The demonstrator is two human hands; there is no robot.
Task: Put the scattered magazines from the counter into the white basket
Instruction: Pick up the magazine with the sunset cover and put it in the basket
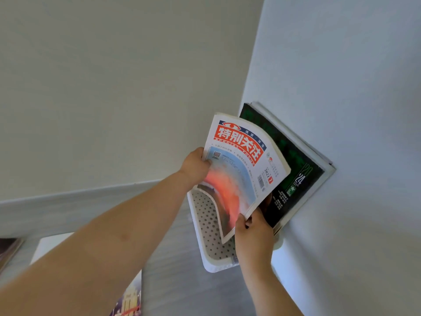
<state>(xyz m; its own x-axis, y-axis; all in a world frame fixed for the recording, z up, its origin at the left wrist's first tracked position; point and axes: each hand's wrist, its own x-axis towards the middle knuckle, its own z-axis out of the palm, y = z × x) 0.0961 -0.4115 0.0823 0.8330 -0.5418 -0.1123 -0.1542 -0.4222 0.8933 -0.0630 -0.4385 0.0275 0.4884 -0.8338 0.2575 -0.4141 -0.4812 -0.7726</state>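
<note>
One red-titled magazine — bent, glossy

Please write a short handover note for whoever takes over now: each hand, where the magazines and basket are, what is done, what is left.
Left hand grips the left edge of the bent white magazine with the red title; right hand pinches its lower corner.
It is held over the white perforated basket, not yet let go.
Done: the dark green magazine and pale magazines behind it stand in the basket.
Left: drop this one in, then fetch the colourful magazine on the grey counter.
</note>
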